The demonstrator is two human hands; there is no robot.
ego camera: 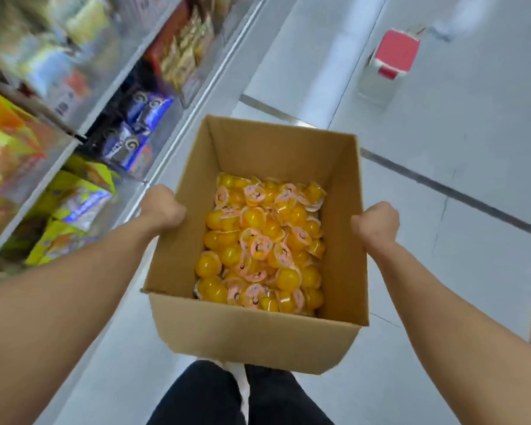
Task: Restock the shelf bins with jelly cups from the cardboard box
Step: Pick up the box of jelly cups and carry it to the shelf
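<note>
An open cardboard box [252, 332] is held up off the floor in front of the person, one hand on each long side. The left hand [163, 210] is curled into a fist against the box's left wall near the top edge, and the right hand [376, 223] is curled the same way against the right wall; only the backs of the hands and the knuckles show, so it cannot be told from this view whether the fingers hook under an edge or simply press the cardboard. Both bare forearms reach forward from the lower corners of the view. Inside the box, across its bottom, lies a loose heap of yellow jelly cups [258, 240], small clear tubs with pink printed lids, some lid-up and some tipped on their sides. Below the box the person's dark trousers [203, 397] are visible above a pale grey tiled floor [442, 148] crossed by dark strips. To the left runs a shelf unit [178, 111] with blurred goods: yellow snack packs [71, 210] on the near lower level and blue-and-black packs [132, 130] farther along. Well apart, up the aisle on the right, stands a small red-and-white object [393, 56], too blurred to name.
</note>
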